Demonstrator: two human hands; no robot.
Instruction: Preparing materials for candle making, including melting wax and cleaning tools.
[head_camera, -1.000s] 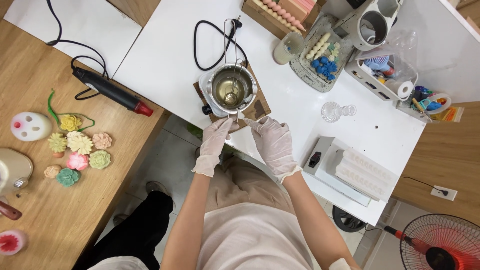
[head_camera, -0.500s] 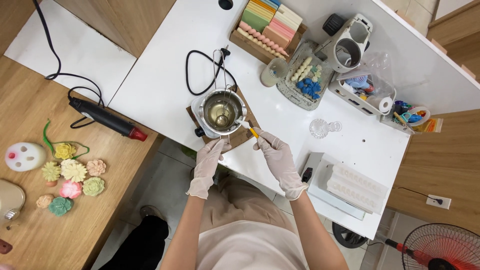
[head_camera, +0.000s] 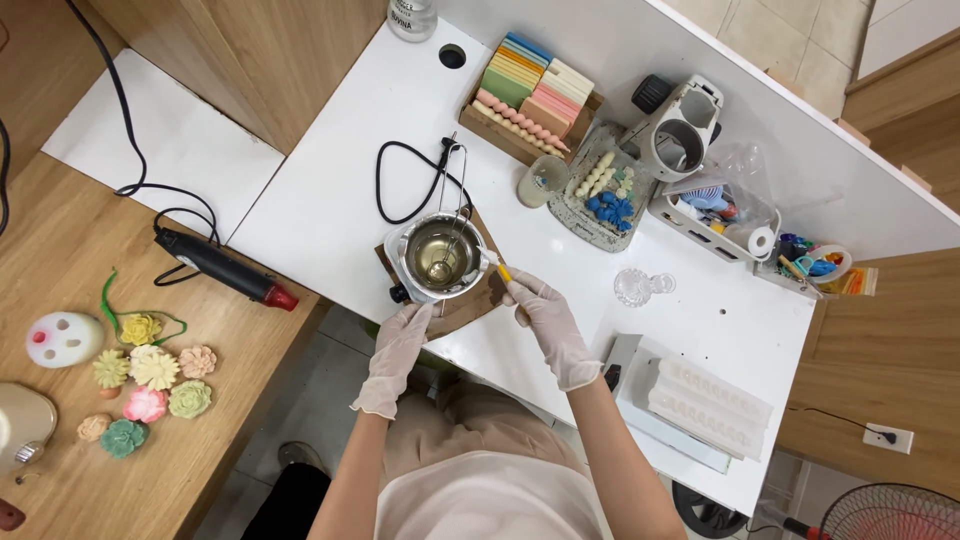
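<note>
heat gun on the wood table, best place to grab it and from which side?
Take the heat gun by its black body about midway, clear of the red nozzle tip at its right end. It lies flat and slanted on the wooden table, so come from above, fingers across its narrow width. The cord leaves its left end; stay off that.

One view only, from a camera on the person's head, looking almost straight down from well above. The white table runs diagonally from upper middle to lower right; a wooden table fills the left side. The person's torso and forearms enter from the bottom centre, and the pot sits near the frame's centre. The range is wide: both tables, floor and a fan at lower right all fit.
</note>
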